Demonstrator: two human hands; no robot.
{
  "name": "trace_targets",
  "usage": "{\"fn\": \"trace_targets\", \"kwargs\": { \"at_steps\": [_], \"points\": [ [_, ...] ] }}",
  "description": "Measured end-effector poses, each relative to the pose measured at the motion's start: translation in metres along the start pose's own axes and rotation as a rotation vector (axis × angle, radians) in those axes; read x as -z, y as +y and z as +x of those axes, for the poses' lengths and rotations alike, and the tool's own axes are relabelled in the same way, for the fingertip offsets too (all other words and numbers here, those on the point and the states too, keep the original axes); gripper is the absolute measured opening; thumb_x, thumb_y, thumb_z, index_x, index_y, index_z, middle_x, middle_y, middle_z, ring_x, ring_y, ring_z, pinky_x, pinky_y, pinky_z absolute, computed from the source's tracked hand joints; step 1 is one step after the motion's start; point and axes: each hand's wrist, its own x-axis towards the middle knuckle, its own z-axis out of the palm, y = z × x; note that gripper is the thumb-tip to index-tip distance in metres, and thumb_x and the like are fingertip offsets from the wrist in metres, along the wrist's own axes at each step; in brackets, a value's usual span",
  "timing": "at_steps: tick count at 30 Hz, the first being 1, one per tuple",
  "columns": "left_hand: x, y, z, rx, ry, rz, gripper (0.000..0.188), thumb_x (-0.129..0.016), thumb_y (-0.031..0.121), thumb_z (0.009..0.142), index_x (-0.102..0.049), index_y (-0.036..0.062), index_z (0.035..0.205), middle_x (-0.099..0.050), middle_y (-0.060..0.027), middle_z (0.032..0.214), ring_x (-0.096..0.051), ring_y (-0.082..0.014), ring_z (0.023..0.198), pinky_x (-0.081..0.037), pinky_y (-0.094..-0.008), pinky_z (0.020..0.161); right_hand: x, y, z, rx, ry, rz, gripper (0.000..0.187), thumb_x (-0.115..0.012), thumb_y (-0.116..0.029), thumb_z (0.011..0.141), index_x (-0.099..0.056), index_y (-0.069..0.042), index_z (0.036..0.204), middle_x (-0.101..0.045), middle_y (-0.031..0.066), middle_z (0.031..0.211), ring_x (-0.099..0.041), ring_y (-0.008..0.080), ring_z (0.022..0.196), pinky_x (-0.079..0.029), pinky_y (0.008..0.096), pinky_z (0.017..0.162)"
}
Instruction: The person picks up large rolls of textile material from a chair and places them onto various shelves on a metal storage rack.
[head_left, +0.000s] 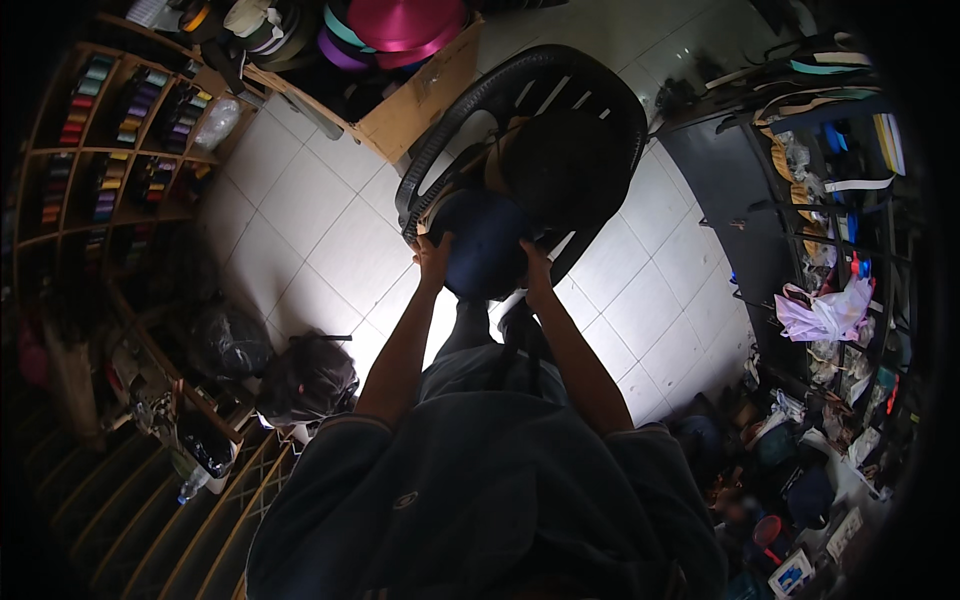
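Observation:
My left hand (433,258) and my right hand (537,266) grip opposite sides of a dark navy, rounded fabric piece that looks like a cap (486,238). It is held over the near side of a black plastic chair (432,150). My fingers curl around its edges, and part of them is hidden behind it. On the seat just beyond lies a dark rounded pile (560,155), perhaps more caps; shadow hides its details. A tan edge shows beside it.
A cardboard box (425,95) with rolls of pink ribbon (405,28) stands beyond the chair. Shelves of thread spools (128,118) line the left. Dark bags (308,380) sit on the tiled floor (310,215) at left. A cluttered rack holds a lilac plastic bag (826,312) at right.

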Motion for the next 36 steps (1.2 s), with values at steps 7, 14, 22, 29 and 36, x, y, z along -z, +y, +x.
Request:
{"fn": "trace_targets", "kwargs": {
  "at_steps": [7, 14, 22, 29, 36],
  "points": [
    [0.004, 0.003, -0.012, 0.002, -0.038, -0.339, 0.06, -0.065, 0.03, 0.08, -0.039, -0.0035, 0.123, -0.043, -0.0215, 0.123, -0.046, -0.0328, 0.112, -0.039, -0.0402, 0.095, 0.006, 0.025, 0.014, 0.086, 0.108, -0.151, 0.06, -0.064, -0.044, 0.074, -0.044, -0.014, 0.122, -0.051, 0.0086, 0.118, -0.051, 0.0225, 0.108, -0.048, 0.0383, 0.076],
    [0.007, 0.013, -0.008, 0.026, -0.059, -0.444, 0.048, -0.063, 0.027, 0.082, -0.045, 0.0009, 0.119, -0.055, -0.0148, 0.11, -0.053, -0.022, 0.097, -0.045, -0.0353, 0.085, 0.007, 0.018, 0.01, 0.062, -0.038, 0.086, 0.059, -0.058, -0.052, 0.08, -0.045, -0.016, 0.125, -0.05, 0.0057, 0.124, -0.049, 0.0205, 0.112, -0.047, 0.0355, 0.082],
    [0.015, 0.028, -0.006, -0.071, 0.0, -0.275, 0.049, -0.058, 0.039, 0.088, -0.047, -0.0003, 0.113, -0.058, -0.0162, 0.104, -0.056, -0.0221, 0.094, -0.046, -0.0352, 0.082, 0.005, 0.005, 0.005, 0.187, -0.297, 0.158, 0.069, -0.06, -0.043, 0.083, -0.039, -0.009, 0.139, -0.045, 0.0088, 0.134, -0.044, 0.024, 0.124, -0.038, 0.0373, 0.1],
    [0.044, 0.046, -0.017, 0.111, -0.085, -0.185, 0.043, -0.048, 0.04, 0.096, -0.047, 0.0016, 0.115, -0.059, -0.0145, 0.101, -0.056, -0.0206, 0.094, -0.043, -0.0324, 0.082, 0.001, 0.004, -0.001, 0.272, -0.171, -0.068, 0.077, -0.065, -0.038, 0.084, -0.029, -0.004, 0.144, -0.046, 0.0141, 0.13, -0.042, 0.0249, 0.125, -0.036, 0.037, 0.103],
    [0.052, 0.056, -0.047, -0.065, -0.142, -0.208, 0.048, -0.04, 0.045, 0.099, -0.054, 0.0006, 0.113, -0.058, -0.0084, 0.099, -0.053, -0.0138, 0.091, -0.043, -0.0285, 0.082, 0.013, 0.007, -0.018, 0.181, -0.034, 0.136, 0.064, -0.068, -0.034, 0.085, -0.042, 0.0, 0.134, -0.053, 0.0148, 0.118, -0.05, 0.0236, 0.114, -0.039, 0.0335, 0.098]
  ]
}}
